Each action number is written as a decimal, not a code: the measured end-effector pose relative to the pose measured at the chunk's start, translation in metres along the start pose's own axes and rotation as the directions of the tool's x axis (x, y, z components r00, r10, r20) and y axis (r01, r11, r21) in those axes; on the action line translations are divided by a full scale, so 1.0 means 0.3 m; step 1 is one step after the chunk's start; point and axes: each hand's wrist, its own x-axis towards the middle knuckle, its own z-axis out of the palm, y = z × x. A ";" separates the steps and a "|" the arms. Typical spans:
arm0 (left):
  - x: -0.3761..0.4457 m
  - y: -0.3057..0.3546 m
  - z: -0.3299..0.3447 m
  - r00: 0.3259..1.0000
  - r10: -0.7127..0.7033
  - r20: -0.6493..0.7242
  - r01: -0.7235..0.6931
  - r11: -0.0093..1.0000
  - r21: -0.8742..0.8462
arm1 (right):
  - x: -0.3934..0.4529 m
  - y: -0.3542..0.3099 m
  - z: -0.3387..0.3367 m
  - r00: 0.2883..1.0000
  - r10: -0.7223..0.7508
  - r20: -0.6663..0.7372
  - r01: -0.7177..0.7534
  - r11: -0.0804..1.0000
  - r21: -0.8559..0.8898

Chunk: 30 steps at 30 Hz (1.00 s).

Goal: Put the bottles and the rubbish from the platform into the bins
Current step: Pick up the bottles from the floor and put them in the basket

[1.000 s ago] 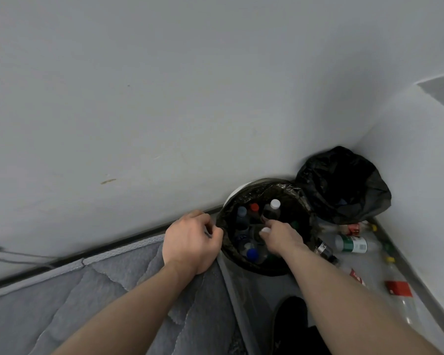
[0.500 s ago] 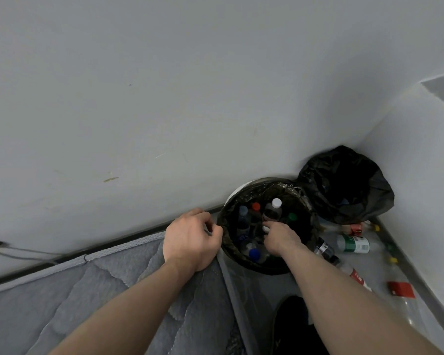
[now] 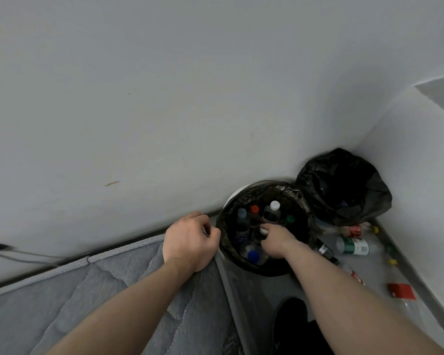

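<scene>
Bottles (image 3: 272, 213) already stand packed upright in the lined round bin (image 3: 226, 239), so we judge the task well under way but not finished. We count caps in white, red, green and blue inside it, crowded close together. Our right hand (image 3: 274, 239) reaches down into the bin, its fingers curled round a white-capped bottle (image 3: 262, 230) near the middle; we judge it is being set down among the others. Our left hand (image 3: 190, 239) sits at nine o'clock from the bin, fingers curled and pinching the black liner at the rim, apparently holding it steady.

What is left lies on the grey floor at three to four o'clock from the bin. A green-labelled bottle (image 3: 354, 246) lies on its side, a dark bottle (image 3: 324, 251) rests just beside the bin wall, and a clear bottle with a red label (image 3: 401, 292) lies nearer us. Small red and yellow pieces, too small to identify, sit near the wall. A second bin with a black bag (image 3: 344, 185) stands at one o'clock, touching the first, in the corner; we cannot tell what it holds. A grey quilted mattress (image 3: 100, 290) lies at seven o'clock.
</scene>
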 end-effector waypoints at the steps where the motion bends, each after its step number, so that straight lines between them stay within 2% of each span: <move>1: -0.002 0.002 -0.004 1.000 -0.002 0.003 0.002 1.000 0.004 | -0.021 -0.015 -0.013 1.000 -0.021 -0.017 0.021 1.000 0.010; 8: -0.023 0.021 -0.040 0.999 0.039 0.011 -0.039 0.999 0.006 | -0.282 -0.022 -0.114 0.950 -0.164 -0.265 0.151 0.986 -0.072; 14: -0.025 0.034 -0.060 0.983 0.169 0.073 -0.178 0.974 0.141 | -0.576 0.225 -0.213 0.901 -0.096 -0.424 0.037 0.989 -0.145; 18: -0.016 0.108 -0.096 0.939 0.277 0.201 -0.329 0.895 0.302 | -0.773 0.445 -0.233 0.883 -0.022 -0.470 -0.084 0.976 -0.203; 22: -0.068 0.326 -0.113 0.875 0.415 0.251 -0.479 0.818 0.317 | -0.964 0.637 -0.239 0.865 0.084 -0.495 -0.186 0.970 -0.159; 25: -0.135 0.556 -0.115 0.832 0.492 0.255 -0.545 0.811 0.213 | -1.078 0.786 -0.229 0.830 0.187 -0.526 -0.251 0.967 -0.053; 30: -0.286 0.896 -0.095 0.723 0.626 0.294 -0.673 0.734 0.092 | -1.221 1.012 -0.171 0.807 0.319 -0.498 -0.343 0.938 0.045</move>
